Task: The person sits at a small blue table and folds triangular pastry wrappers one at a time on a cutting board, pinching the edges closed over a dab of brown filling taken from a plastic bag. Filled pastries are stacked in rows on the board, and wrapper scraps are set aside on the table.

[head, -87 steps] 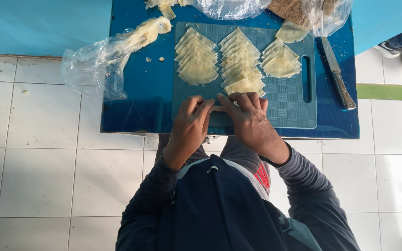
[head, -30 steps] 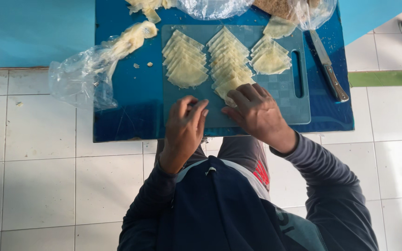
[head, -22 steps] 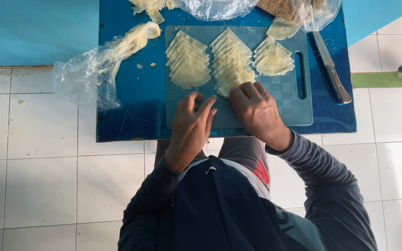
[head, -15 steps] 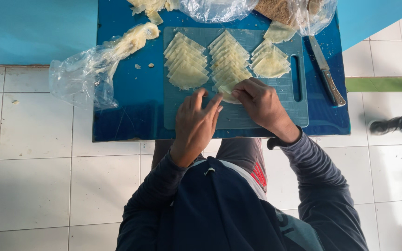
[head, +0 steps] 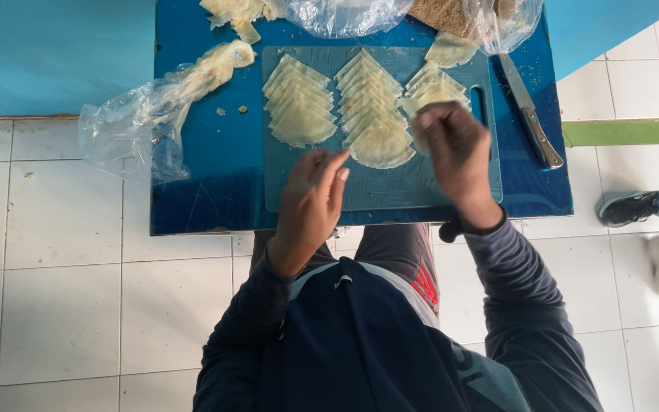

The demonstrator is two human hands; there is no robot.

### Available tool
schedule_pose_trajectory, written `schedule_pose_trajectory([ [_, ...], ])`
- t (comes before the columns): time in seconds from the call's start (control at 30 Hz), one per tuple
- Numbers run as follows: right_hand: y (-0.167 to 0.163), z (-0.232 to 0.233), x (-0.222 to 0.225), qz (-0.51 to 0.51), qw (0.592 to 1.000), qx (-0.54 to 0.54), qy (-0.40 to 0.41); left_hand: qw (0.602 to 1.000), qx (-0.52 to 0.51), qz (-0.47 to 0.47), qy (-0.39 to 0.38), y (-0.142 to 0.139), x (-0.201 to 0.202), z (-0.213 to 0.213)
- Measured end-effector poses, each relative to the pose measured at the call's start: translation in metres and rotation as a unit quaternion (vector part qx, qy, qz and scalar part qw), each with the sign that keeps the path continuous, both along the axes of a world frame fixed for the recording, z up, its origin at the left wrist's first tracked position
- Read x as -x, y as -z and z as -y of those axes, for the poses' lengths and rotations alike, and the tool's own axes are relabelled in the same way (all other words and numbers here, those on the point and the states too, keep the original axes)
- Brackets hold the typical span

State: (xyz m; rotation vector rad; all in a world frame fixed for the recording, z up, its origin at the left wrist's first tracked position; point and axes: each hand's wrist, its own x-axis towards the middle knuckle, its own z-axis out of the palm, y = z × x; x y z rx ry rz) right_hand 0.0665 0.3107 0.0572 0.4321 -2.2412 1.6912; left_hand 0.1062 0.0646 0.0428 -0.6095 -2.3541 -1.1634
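Note:
A translucent cutting board (head: 421, 191) lies on a small blue table (head: 207, 183). On it sit three rows of pale folded dough pieces: left row (head: 299, 103), middle row (head: 375, 107), right row (head: 432, 84). My left hand (head: 314, 191) rests on the board's near part, just left of the middle row's front piece, with its fingers straight and nothing in it. My right hand (head: 455, 149) is raised over the right row's near end; it is blurred, with the fingers curled. A flat dough sheet (head: 450, 49) lies at the board's far right corner.
A knife (head: 532, 114) lies on the table right of the board. A crumpled plastic bag (head: 139, 122) with dough hangs off the left edge. More bags (head: 345, 11) sit at the far edge. Another person's shoes (head: 627, 207) stand on the white tiles at right.
Both hands were pressing a piece at the board's near edge. That piece now lies at the front of the middle row; my right hand has lifted away to the right.

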Motion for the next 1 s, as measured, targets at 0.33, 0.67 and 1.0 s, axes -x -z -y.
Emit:
schedule_pose_trajectory([
  [0.33,-0.015,0.054,-0.062,-0.223,0.897,-0.38,-0.031,0.978,-0.126,0.16,0.048,0.003,-0.004,0.013],
  [0.67,-0.043,-0.134,0.075,-0.285,0.864,-0.366,0.198,0.986,-0.1,0.131,0.022,-0.003,-0.011,0.013],
  [1.0,0.026,-0.145,0.146,-0.156,0.876,-0.39,0.238,0.981,-0.113,0.154,0.012,-0.007,-0.01,0.009],
])
